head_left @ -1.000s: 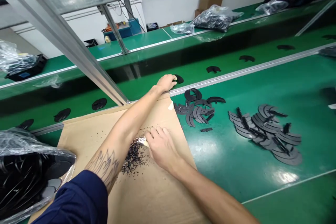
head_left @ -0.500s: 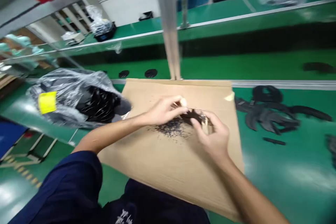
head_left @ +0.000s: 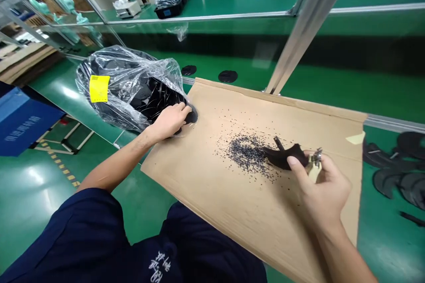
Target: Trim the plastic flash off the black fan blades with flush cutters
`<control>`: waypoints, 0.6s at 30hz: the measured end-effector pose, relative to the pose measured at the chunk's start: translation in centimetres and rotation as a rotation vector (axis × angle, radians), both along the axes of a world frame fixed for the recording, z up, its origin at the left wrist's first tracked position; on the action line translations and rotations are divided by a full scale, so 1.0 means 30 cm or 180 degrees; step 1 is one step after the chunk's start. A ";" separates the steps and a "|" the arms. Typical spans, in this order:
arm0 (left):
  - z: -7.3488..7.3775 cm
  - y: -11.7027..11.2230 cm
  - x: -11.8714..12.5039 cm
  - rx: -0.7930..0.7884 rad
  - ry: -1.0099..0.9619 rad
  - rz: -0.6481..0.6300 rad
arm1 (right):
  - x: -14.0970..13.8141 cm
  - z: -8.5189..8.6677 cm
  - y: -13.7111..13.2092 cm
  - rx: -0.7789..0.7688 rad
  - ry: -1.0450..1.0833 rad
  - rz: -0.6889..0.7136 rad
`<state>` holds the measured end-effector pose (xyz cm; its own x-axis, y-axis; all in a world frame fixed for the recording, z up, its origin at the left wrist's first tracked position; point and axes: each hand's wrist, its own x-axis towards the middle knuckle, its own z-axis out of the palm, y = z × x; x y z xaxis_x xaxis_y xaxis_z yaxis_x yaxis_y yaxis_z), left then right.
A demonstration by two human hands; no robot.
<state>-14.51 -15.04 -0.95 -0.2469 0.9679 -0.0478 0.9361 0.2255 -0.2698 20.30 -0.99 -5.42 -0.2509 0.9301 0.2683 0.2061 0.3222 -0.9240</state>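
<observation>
My left hand [head_left: 171, 120] is at the mouth of a clear plastic bag [head_left: 114, 64] of black plastic parts. Its fingers are curled over a rounded black disc [head_left: 192, 114] at the opening; the fingertips are partly hidden. In my right hand [head_left: 323, 190] are nippers [head_left: 314, 170] with cream handles and a metal head. The same hand pinches a curved black plastic piece [head_left: 282, 157] under the thumb, above the brown cardboard sheet [head_left: 199, 185]. Small dark clippings [head_left: 245, 152] lie scattered on the cardboard below the piece.
Curved black pieces [head_left: 411, 181] are heaped on the green bench to the right. Two flat black discs [head_left: 227, 76] lie behind the cardboard. A metal post [head_left: 295, 31] rises at the cardboard's back edge. A blue box [head_left: 26, 119] stands at the left.
My left hand has left the black piece at my right hand and moved left to the bag. My right hand still holds the nippers and black piece. The view has swung left.
</observation>
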 end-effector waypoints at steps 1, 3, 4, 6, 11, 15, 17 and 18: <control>0.000 0.003 0.001 0.0182 -0.0195 -0.0019 | -0.003 0.001 -0.001 -0.0097 -0.0004 0.0032; 0.006 0.014 0.022 0.0659 -0.0809 -0.0202 | -0.006 0.003 -0.007 -0.0330 -0.0017 0.0145; 0.008 0.023 0.045 0.0921 -0.1234 -0.0362 | -0.007 0.005 -0.011 -0.0461 -0.0017 0.0219; 0.003 0.045 0.119 0.1355 -0.2206 -0.0692 | -0.007 0.010 -0.022 -0.0712 0.0015 0.0365; -0.064 0.112 0.380 0.1587 -0.4111 -0.1042 | -0.001 0.026 -0.061 -0.1223 0.0125 0.0744; -0.131 0.140 0.494 0.1701 -0.4162 -0.1163 | -0.001 0.024 -0.078 -0.1491 0.0153 0.1061; -0.156 0.141 0.508 0.1882 -0.3793 -0.1386 | -0.001 0.017 -0.079 -0.1574 0.0192 0.1125; -0.164 0.140 0.511 0.1977 -0.3622 -0.1499 | -0.001 0.012 -0.078 -0.1604 0.0204 0.1140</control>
